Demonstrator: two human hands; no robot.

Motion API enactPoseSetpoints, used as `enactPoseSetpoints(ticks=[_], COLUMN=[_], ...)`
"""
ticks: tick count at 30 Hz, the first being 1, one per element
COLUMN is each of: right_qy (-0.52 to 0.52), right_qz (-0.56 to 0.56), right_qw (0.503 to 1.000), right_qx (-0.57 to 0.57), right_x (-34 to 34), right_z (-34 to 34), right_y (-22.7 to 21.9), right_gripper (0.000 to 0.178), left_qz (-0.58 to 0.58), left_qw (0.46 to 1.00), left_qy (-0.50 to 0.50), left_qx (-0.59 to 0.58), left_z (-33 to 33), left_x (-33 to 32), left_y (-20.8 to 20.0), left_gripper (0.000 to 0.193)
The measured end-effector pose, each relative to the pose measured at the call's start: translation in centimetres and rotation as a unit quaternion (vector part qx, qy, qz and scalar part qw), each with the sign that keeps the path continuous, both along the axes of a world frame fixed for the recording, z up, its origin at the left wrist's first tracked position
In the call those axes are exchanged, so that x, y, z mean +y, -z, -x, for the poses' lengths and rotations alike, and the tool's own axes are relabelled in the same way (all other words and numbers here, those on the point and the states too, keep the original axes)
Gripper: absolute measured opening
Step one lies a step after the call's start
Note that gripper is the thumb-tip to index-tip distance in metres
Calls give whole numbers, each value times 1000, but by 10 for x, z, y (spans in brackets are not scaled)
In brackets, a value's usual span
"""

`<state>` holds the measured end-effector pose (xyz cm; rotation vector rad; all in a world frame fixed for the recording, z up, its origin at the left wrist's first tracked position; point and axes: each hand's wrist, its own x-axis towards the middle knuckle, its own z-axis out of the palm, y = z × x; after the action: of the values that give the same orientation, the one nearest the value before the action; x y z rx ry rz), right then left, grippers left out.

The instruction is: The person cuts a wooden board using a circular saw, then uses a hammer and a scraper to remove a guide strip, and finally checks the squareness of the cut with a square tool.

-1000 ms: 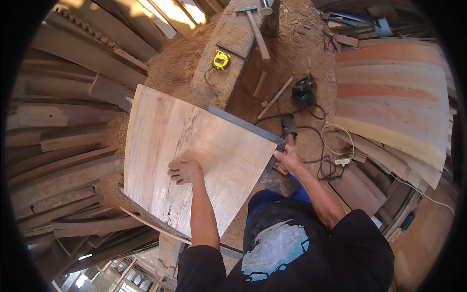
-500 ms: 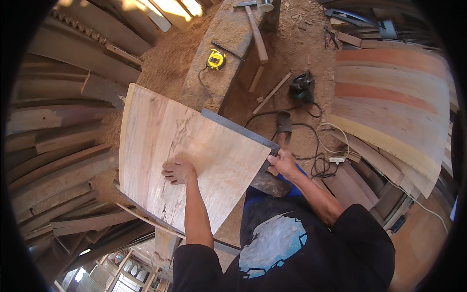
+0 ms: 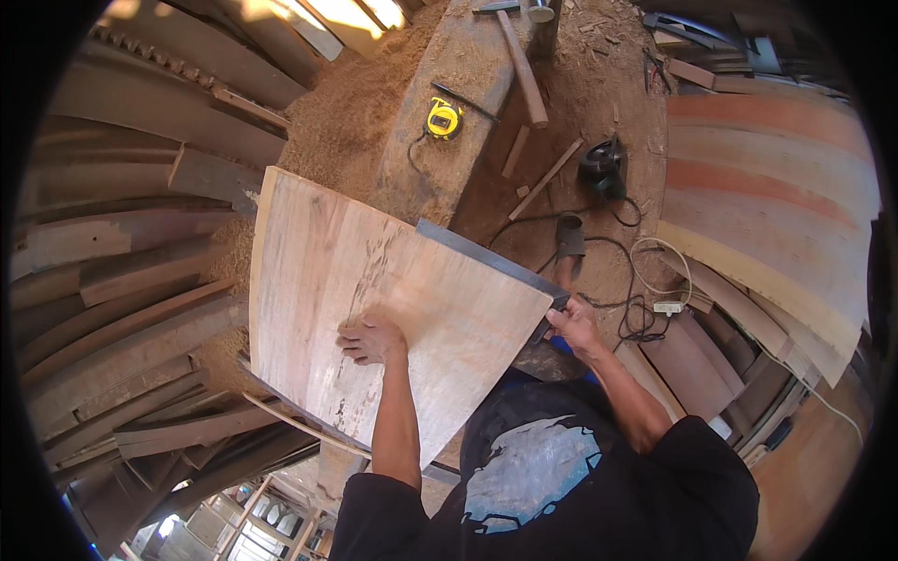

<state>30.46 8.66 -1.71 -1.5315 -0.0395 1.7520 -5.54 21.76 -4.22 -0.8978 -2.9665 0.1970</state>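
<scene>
Sawdust [image 3: 327, 122] covers the floor [image 3: 641, 154], with bright light [image 3: 337, 14] at upper left.

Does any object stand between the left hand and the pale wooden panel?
Nothing visible does: the left hand lies directly on the pale wooden panel. The dark bar is along the panel's far edge, away from this hand.

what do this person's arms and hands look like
The left hand and right hand wear no gloves. The forearms are uncovered, with no watch or band in sight, below plain black short sleeves.
</scene>
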Motion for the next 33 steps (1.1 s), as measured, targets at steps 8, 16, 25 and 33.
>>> enactPoseSetpoints(ticks=[8,16,25,33], right_qy=[23,-39,-80,-68], right_qz=[7,0,-1,-10], right_qw=[999,997,993,996], right_qx=[-29,-70,-82,-64], right_x=[-3,7,11,7], right_z=[0,0,-2,-3], right_y=[-2,-8,-11,-2], right_gripper=[18,19,19,21], left_qz=[19,-7,-14,-16], left_qw=[1000,999,999,999], left_qy=[18,54,47,48], left_qx=[1,3,-6,-16], left_z=[-5,-1,-1,-5], left_x=[0,-4,-5,-3], left_y=[1,2,-1,-4], left_gripper=[76,77,80,79])
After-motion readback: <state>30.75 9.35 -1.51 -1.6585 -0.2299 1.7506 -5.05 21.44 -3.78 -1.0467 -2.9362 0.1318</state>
